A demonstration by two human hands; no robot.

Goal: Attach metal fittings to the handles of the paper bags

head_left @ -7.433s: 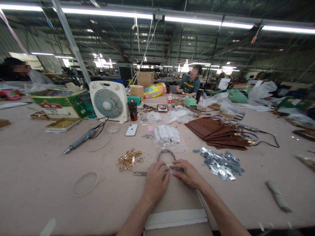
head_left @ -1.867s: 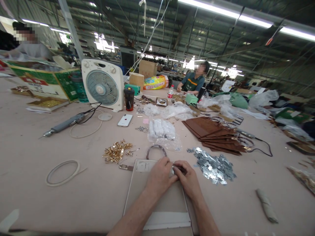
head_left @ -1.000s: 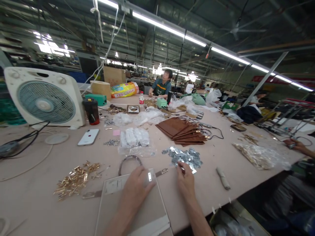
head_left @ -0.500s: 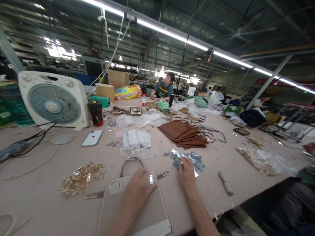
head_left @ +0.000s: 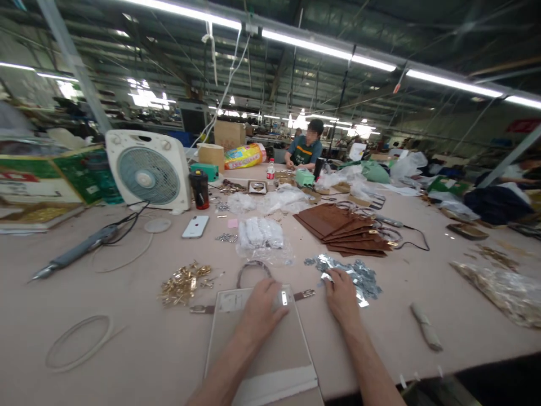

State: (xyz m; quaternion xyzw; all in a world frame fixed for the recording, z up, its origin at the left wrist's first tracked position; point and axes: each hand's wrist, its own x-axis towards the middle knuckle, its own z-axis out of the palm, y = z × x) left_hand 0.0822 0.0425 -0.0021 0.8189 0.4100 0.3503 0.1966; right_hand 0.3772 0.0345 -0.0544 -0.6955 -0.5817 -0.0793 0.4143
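Note:
A flat beige bag panel (head_left: 291, 349) lies in front of me, with a round handle (head_left: 253, 265) at its top and a brown strap with a metal end on each side. My left hand (head_left: 264, 310) rests on its upper part, thumb spread from the fingers, beside a small slotted silver plate (head_left: 284, 298). My right hand (head_left: 343, 296) is at the near left edge of a pile of thin silver metal plates (head_left: 366, 276). Its fingers are bent down into the pile, and what lies under the fingertips is hidden.
Gold metal fittings (head_left: 183, 285) are heaped left of the panel. Brown bag pieces (head_left: 342, 228) lie stacked behind the silver pile. A plastic-wrapped bundle (head_left: 261, 234), a phone (head_left: 195, 226), a fan (head_left: 147, 175) and a soldering-iron-like tool (head_left: 78, 251) are around. A co-worker (head_left: 306, 149) sits across.
My view has turned left, so everything sits farther right and more of the left table shows. The left hand stays on the panel; the right hand remains at the silver pile.

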